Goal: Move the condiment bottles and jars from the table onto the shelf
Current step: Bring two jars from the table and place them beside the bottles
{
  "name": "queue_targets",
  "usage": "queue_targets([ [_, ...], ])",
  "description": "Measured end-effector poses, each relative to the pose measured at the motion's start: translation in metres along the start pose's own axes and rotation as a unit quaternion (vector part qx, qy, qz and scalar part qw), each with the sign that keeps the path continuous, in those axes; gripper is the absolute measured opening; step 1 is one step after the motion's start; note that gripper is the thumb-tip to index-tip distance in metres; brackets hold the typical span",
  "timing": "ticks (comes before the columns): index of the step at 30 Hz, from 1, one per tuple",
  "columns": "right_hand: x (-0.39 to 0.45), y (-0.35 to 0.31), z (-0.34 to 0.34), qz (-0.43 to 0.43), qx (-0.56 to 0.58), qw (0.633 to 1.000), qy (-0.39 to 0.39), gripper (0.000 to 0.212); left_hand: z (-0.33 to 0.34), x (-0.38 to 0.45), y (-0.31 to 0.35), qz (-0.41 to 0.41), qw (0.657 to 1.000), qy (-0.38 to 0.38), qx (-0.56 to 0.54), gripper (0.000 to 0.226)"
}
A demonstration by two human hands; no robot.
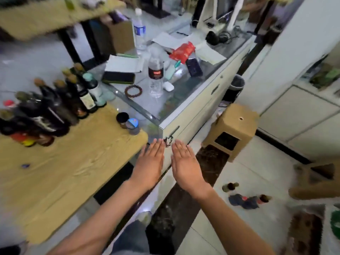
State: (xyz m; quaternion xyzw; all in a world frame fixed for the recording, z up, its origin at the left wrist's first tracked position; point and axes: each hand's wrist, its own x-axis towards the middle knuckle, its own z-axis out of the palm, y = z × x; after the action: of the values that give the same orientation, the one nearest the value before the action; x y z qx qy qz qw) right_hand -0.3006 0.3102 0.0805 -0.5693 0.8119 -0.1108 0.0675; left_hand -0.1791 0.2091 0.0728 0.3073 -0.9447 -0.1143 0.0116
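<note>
Several dark condiment bottles stand crowded at the far left of a wooden board. Two small jars, one with a black lid and one with a blue lid, stand near the board's right corner. My left hand and my right hand are held flat side by side, fingers straight, palms down, in the air just right of that corner. Neither hand holds or touches anything. A higher wooden shelf board shows at the top left.
A glass-topped counter beyond the hands carries two water bottles, papers, a phone, a bead bracelet and a red packet. A cardboard-coloured stool stands on the tiled floor at right. Small bottles lie on the floor.
</note>
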Motion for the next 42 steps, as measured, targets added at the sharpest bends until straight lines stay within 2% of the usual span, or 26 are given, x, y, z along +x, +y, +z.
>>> queue_targets([
  [3, 0.047, -0.033, 0.016, -0.049, 0.044, 0.998, -0.015, 0.050, -0.003, 0.006, -0.055, -0.075, 0.997, 0.002, -0.029, 0.056],
  [7, 0.111, -0.067, 0.046, -0.059, 0.078, 0.992, -0.080, 0.052, 0.002, 0.027, -0.124, -0.166, 0.983, 0.002, -0.080, 0.059],
  [11, 0.172, -0.083, 0.084, -0.032, 0.043, 0.992, -0.113, 0.051, 0.017, 0.066, -0.176, -0.222, 0.963, 0.018, -0.149, 0.060],
  [14, 0.213, -0.089, 0.104, 0.043, 0.047, 0.986, -0.153, 0.055, 0.024, 0.096, -0.206, -0.242, 0.950, 0.035, -0.195, 0.065],
  [20, 0.260, -0.090, 0.137, 0.149, 0.028, 0.968, -0.199, 0.063, 0.038, 0.148, -0.247, -0.200, 0.961, 0.015, -0.190, 0.069],
  [24, 0.273, -0.096, 0.148, 0.165, 0.041, 0.958, -0.231, 0.068, 0.048, 0.173, -0.266, -0.173, 0.976, -0.007, -0.134, 0.062],
  [28, 0.278, -0.102, 0.153, 0.170, 0.060, 0.963, -0.203, 0.068, 0.054, 0.187, -0.278, -0.137, 0.975, 0.003, -0.175, 0.042],
  [30, 0.282, -0.105, 0.155, 0.180, 0.073, 0.962, -0.191, 0.063, 0.056, 0.189, -0.284, -0.104, 0.982, 0.000, -0.156, 0.027],
  [32, 0.282, -0.110, 0.157, 0.196, 0.094, 0.960, -0.178, 0.056, 0.054, 0.186, -0.285, -0.082, 0.982, -0.013, -0.171, 0.027],
  [34, 0.278, -0.114, 0.159, 0.207, 0.119, 0.957, -0.162, 0.050, 0.052, 0.181, -0.283, -0.084, 0.977, 0.007, -0.198, 0.028],
  [42, 0.230, -0.103, 0.156, 0.217, 0.222, 0.943, -0.122, 0.047, 0.059, 0.140, -0.276, -0.108, 0.962, 0.009, -0.251, 0.030],
])
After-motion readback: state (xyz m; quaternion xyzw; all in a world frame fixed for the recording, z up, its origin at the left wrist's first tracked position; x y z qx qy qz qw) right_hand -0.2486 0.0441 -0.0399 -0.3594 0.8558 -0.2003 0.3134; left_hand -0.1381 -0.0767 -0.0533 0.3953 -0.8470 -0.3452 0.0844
